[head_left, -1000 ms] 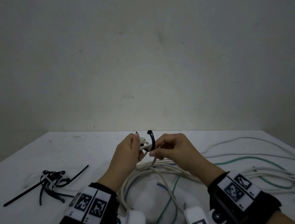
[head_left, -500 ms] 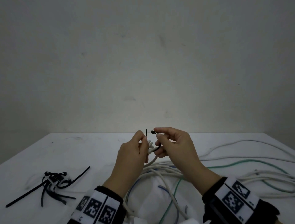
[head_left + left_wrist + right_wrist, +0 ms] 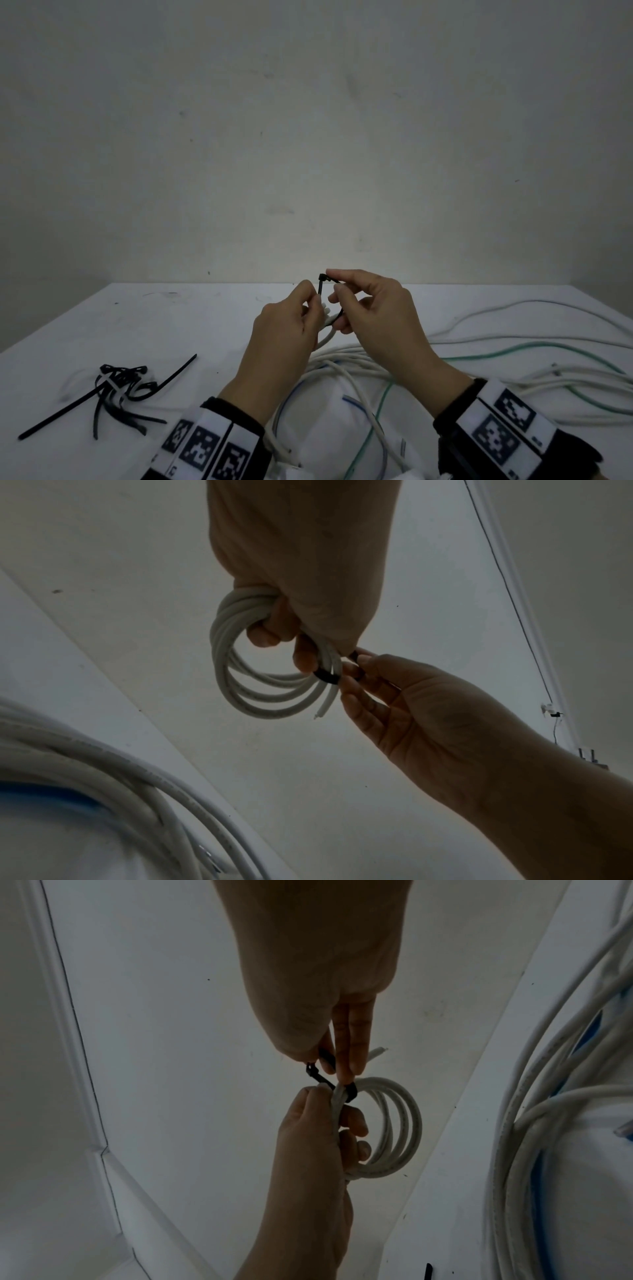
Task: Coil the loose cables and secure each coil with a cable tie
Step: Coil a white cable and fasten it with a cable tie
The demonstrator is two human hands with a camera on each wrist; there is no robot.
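A small white cable coil (image 3: 240,674) hangs from my left hand (image 3: 291,642), whose fingers curl through its loops. A black cable tie (image 3: 325,676) wraps the coil's strands. In the head view the tie (image 3: 321,286) stands up between both hands above the table; most of the coil (image 3: 327,337) is hidden behind them. My right hand (image 3: 337,284) pinches the tie's head end with thumb and forefinger. In the right wrist view the tie's head (image 3: 311,1069) sits just under my right hand (image 3: 329,1066), with my left hand's (image 3: 318,1096) thumb against the strap beside the coil (image 3: 400,1123).
A pile of spare black cable ties (image 3: 116,387) lies on the white table (image 3: 171,325) at the left. Loose white cables (image 3: 513,380), a green cable (image 3: 513,349) and a blue cable (image 3: 284,407) spread over the right and near side. A bare wall stands behind.
Both hands have risen a little. The tie's tail, pinched by my left hand, and its head, pinched by my right, have come together from being apart.
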